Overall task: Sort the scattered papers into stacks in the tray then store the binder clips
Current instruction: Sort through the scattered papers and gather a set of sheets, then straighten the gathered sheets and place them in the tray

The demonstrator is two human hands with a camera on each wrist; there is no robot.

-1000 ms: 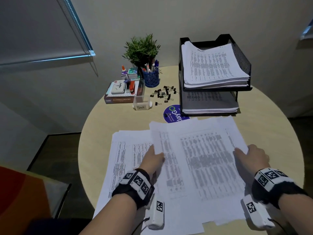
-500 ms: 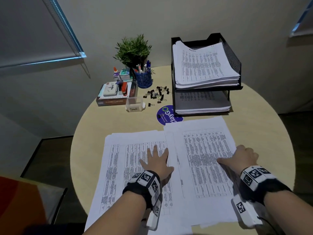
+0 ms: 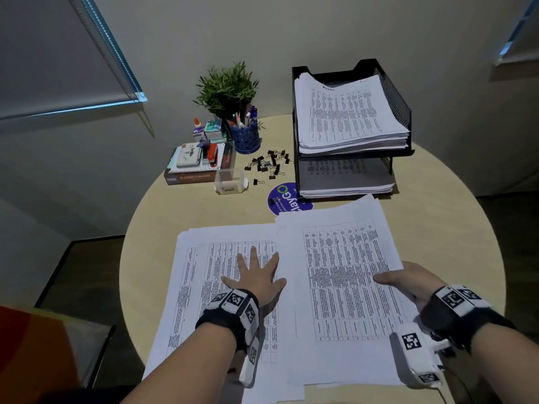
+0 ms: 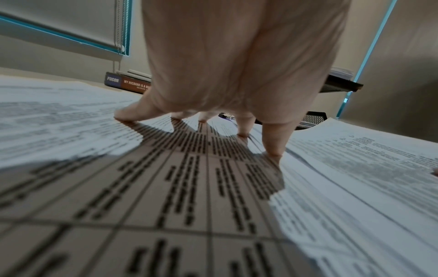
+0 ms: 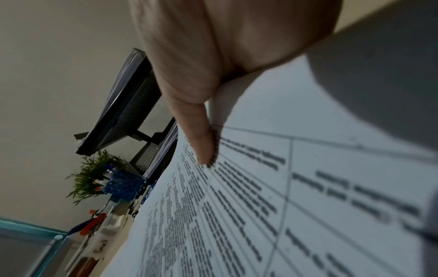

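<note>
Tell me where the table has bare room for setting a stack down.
Bare table lies right of the tray, beyond the right papers. A narrower strip runs left of the left papers. Crowded: binder clips, pen cup, book.

On the round table, two paper piles lie side by side at the near edge, the right pile overlapping the left pile. Behind them the two-tier tray stands, papers in both tiers. Binder clips lie scattered left of it, a small container just beside them.

right hand fingers under papers
</note>
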